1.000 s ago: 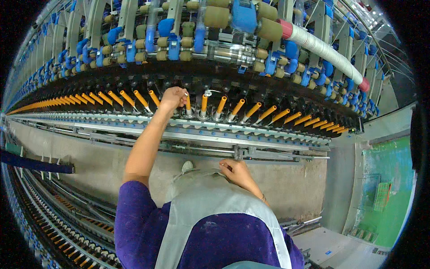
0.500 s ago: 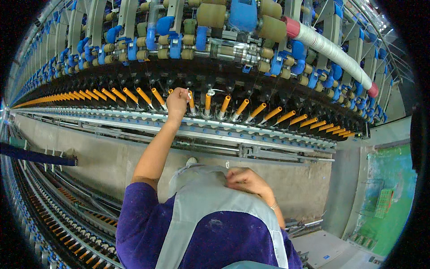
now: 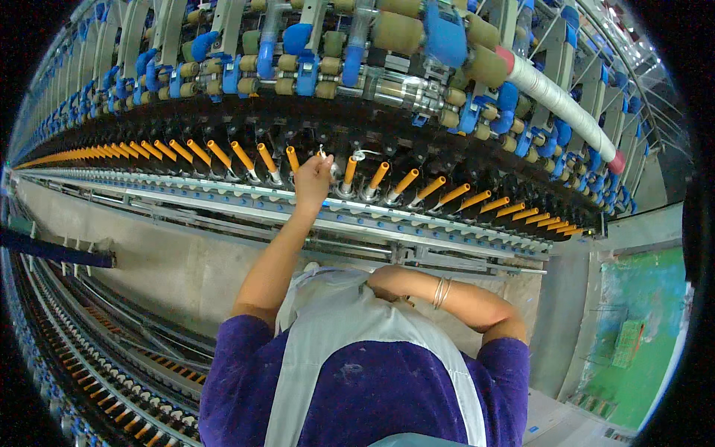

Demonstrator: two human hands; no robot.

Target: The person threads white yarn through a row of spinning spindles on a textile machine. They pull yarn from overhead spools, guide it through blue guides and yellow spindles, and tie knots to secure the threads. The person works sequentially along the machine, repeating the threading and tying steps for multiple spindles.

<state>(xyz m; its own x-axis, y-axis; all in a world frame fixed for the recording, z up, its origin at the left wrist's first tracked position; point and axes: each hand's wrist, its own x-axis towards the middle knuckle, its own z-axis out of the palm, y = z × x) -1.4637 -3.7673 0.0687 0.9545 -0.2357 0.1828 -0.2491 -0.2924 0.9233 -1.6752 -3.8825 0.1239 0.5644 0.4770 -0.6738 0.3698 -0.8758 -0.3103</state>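
Observation:
My left hand reaches to the row of upright orange tubes on the spinning frame. Its thumb and fingers are pinched together, closed, and a small white bit shows just above the fingertips; what they hold is too small to make out. The hand hides the tube behind it. Left of it stands one orange tube, right of it another, with a loose white yarn tuft above. My right hand is bent in at the front of my grey apron, its fingers hidden there.
Blue arms and olive rollers line the machine above the tubes. A white ribbed hose with red ends slants across the upper right. Metal rails run along the front. Another machine stands at lower left, a green floor at right.
My left hand has shifted slightly right along the tubes, still pinched. My right hand has moved in against the apron, its fingers now out of sight and its elbow swung outward. The view has shifted a little.

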